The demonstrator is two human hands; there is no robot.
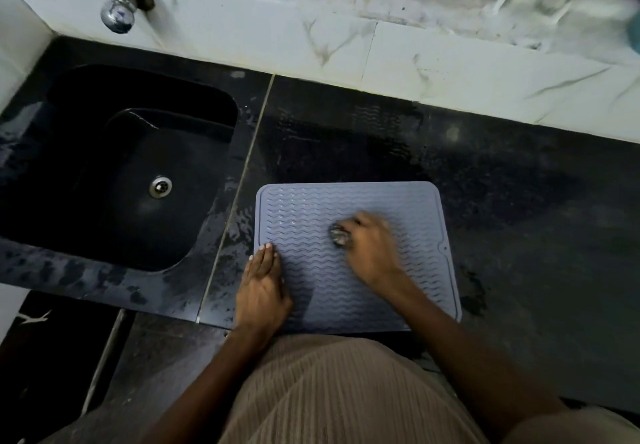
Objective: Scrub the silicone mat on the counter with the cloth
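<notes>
Head view, looking down at a dark, wet counter [502, 180]: a person scrubs a grey-blue silicone mat [311, 208] that lies flat at the counter's near edge, directly in front of their body. The right hand [372, 248] is curled around a small, dark, bunched cloth [341, 235], gripping it and pressing it onto the mat's ribbed surface; the hand is blurred, which suggests it is mid-stroke. The cloth pokes out at the fingertips, on the side facing the left hand.

The left hand [263, 284] lies flat, fingers straight and together, palm down on the mat's left border, with the fingertips near the edge and the heel toward the person. It holds nothing and appears to pin the mat in place.

From the right hand, most of the unscrubbed-looking surface runs away to the left, toward the pinning hand, and forward toward the mat's far edge; a narrower strip lies to its right, ending at the small notch on the right border. The mat's long axis looks to run left to right across the body, though wide-angle distortion makes this hard to judge. The right hand, already on the mat with the cloth, is the one placed to make the coming stroke, likely a sweep across the wavy ridges.

Beyond the left hand, a black sink [138, 153] is set into the counter.
</notes>
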